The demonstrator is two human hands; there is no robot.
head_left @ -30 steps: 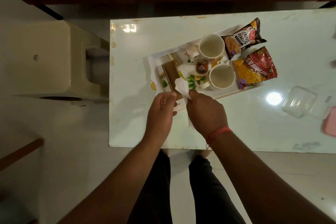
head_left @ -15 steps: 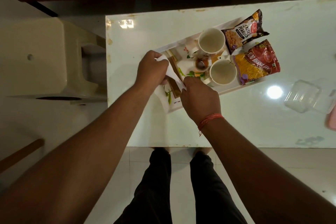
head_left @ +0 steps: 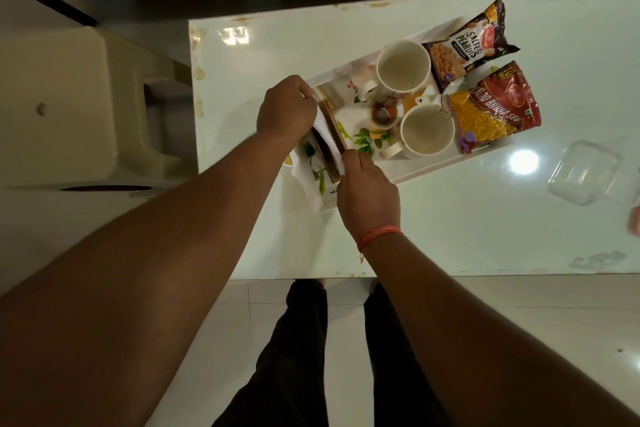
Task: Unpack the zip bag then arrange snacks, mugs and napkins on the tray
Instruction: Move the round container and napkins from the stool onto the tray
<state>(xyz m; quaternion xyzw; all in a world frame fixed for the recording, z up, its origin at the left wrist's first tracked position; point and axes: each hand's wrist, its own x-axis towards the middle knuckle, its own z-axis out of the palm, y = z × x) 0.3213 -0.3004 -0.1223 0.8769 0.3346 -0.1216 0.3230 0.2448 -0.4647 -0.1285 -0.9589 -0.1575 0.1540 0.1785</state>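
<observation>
While your left grip (head_left: 287, 107) and right grip (head_left: 367, 191) each pinch an end of one white napkin (head_left: 320, 125), it lies stretched between them over the tray's (head_left: 426, 168) near-left end on the bench (head_left: 450, 225). Right of both grips stand two mugs (head_left: 403, 68) (head_left: 427, 130), and beyond those two snack packs (head_left: 467, 45) (head_left: 495, 107) overhang the tray's far edge. Bare bench spreads right of your right grip.
</observation>
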